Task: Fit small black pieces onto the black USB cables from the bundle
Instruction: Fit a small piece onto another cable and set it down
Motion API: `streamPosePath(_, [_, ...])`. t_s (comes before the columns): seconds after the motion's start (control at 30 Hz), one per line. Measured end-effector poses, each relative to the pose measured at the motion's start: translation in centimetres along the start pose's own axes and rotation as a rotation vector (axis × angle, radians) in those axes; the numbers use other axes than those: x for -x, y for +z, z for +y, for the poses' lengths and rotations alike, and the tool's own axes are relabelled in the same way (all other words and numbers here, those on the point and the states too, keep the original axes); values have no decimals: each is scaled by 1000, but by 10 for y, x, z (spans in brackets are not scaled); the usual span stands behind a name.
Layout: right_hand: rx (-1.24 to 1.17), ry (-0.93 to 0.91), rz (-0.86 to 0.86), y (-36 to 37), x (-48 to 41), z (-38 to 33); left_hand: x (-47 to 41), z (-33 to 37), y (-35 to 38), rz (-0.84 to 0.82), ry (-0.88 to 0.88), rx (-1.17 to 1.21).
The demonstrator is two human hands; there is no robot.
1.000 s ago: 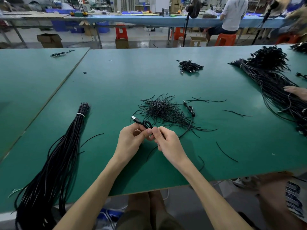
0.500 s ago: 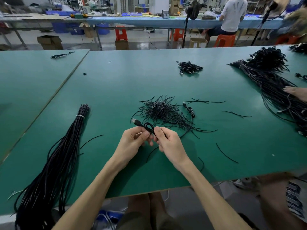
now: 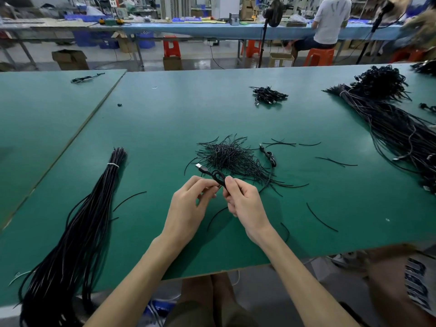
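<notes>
A looped black USB cable (image 3: 217,177) is pinched between the left hand (image 3: 188,206) and the right hand (image 3: 246,208), just above the green table (image 3: 165,119). The fingers of both hands are curled round the loop, and it cannot be told whether a small piece is held as well. The cable's metal plug (image 3: 199,165) is pointed up and to the left, beyond the left fingertips. Just behind the hands, a pile of short black pieces (image 3: 228,156) is spread on the table. A tied bundle of cables (image 3: 77,220) is laid well to the left, and a larger heap of cables (image 3: 396,128) at the far right.
</notes>
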State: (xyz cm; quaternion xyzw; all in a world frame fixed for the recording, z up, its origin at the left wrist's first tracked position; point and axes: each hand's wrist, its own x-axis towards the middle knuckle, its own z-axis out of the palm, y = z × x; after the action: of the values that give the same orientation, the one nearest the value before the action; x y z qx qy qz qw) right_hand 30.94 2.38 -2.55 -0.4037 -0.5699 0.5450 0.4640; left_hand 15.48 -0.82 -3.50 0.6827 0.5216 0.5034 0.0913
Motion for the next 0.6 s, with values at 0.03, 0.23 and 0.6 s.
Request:
streamPosePath(0.03, [-7,3,2,0,0,0,0,0,0,-6,-8,18])
streamPosePath(0.23, [-27,10,4,-1,1,-3,-1,4,-2,-29,-16,103])
streamPosePath(0.6, [66,-16,-18,2,3,-2,3,9,-3,29,108,-70])
